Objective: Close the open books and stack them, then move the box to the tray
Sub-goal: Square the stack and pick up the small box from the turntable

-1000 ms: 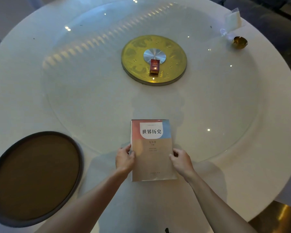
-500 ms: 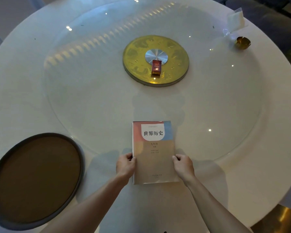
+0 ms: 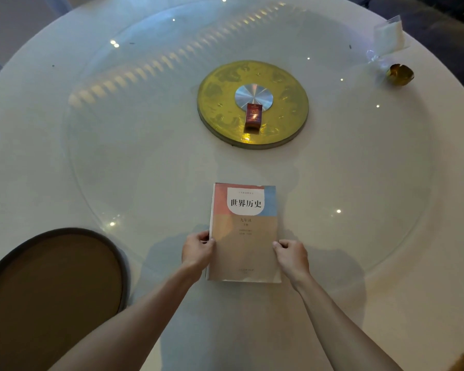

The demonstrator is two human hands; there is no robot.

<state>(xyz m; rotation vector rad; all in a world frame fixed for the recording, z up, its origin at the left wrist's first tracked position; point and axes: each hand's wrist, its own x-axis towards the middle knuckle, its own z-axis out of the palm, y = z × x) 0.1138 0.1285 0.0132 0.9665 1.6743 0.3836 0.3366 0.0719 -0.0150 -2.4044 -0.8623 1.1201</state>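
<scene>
A closed book stack [image 3: 243,236], its top cover pink, blue and beige with dark characters, lies flat on the round white table in front of me. My left hand [image 3: 197,251] grips its left edge and my right hand [image 3: 291,254] grips its right edge, both near the lower half. A small red box [image 3: 253,118] stands on the gold disc [image 3: 217,103] at the table's middle, far from both hands. The round dark-rimmed brown tray [image 3: 51,293] sits at the lower left with nothing on it.
A glass turntable [image 3: 145,156] covers most of the table [image 3: 16,162]. At the far right edge stand a small gold bowl [image 3: 401,74] and a clear card holder [image 3: 387,36].
Both hands have slid slightly along the book's side edges while holding it; the book stays in place on the table.
</scene>
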